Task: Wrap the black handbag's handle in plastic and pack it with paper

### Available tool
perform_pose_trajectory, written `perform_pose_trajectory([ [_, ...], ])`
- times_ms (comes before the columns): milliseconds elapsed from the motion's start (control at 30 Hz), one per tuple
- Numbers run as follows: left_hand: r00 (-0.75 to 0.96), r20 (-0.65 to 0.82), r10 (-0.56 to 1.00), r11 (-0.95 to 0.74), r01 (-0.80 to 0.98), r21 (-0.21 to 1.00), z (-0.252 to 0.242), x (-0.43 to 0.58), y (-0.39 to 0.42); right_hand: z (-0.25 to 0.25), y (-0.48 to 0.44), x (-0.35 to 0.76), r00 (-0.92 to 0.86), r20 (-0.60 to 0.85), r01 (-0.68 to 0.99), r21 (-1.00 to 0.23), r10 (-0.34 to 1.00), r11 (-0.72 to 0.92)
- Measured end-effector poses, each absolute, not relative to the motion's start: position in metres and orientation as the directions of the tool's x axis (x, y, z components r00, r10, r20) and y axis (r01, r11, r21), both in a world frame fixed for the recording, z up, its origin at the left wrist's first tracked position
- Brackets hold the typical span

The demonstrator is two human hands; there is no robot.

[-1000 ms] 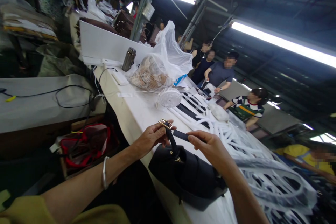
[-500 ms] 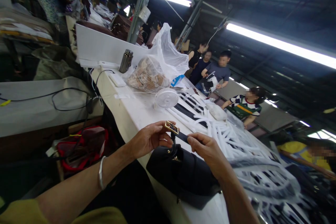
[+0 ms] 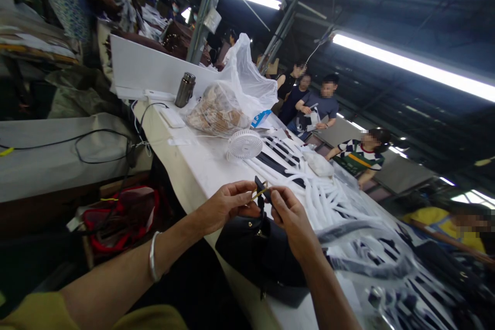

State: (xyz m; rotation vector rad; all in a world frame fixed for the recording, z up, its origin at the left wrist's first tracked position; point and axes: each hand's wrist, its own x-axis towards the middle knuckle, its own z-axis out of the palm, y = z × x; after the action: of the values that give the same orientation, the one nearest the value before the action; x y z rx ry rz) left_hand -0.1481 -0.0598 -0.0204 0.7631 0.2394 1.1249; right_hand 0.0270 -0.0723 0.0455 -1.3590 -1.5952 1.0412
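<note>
A black handbag [image 3: 251, 258] rests on the near edge of the white-topped table, below my hands. My left hand [image 3: 232, 201] pinches a gold-coloured buckle [image 3: 260, 193] between thumb and fingers, above the bag. The black strap [image 3: 259, 182] passes through the buckle, its end sticking up past the frame. My right hand [image 3: 288, 211] grips that strap close beside the buckle, thumb on top. Small gold fittings show on the bag's upper side under the buckle. My right hand and forearm cover part of the bag.
A small white fan [image 3: 245, 144] stands on the table beyond my hands. Behind it are a clear bag of brown pieces [image 3: 216, 108] and a dark flask [image 3: 185, 89]. White-wrapped straps [image 3: 328, 201] spread to the right. Several people work farther off; a red bag [image 3: 131, 216] lies below left.
My right hand has moved left, close to the buckle. The buckle has turned nearly edge-on, and the strap's end now pokes up through it. The handbag stays in place.
</note>
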Motion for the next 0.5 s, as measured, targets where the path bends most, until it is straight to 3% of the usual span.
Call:
perform_pose_trajectory([
  [100, 0.445, 0.233, 0.864, 0.152, -0.673, 0.724, -0.014, -0.145, -0.062, 0.057, -0.076, 0.018, -0.108, 0.195, 0.496, -0.839, 0.975, 0.222],
  [300, 0.402, 0.357, 0.843, -0.075, -0.57, 0.818, 0.002, -0.13, -0.061, 0.082, -0.088, -0.003, -0.294, 0.375, 0.675, -0.57, 0.879, 0.469],
  [367, 0.386, 0.418, 0.822, -0.125, -0.595, 0.794, 0.008, -0.123, -0.059, 0.085, -0.09, -0.003, -0.269, 0.388, 0.639, -0.613, 0.882, 0.465],
  [500, 0.498, 0.401, 0.769, -0.067, -0.56, 0.825, 0.016, -0.112, -0.057, 0.082, -0.092, 0.012, -0.08, 0.254, 0.432, -0.862, 0.964, 0.264],
])
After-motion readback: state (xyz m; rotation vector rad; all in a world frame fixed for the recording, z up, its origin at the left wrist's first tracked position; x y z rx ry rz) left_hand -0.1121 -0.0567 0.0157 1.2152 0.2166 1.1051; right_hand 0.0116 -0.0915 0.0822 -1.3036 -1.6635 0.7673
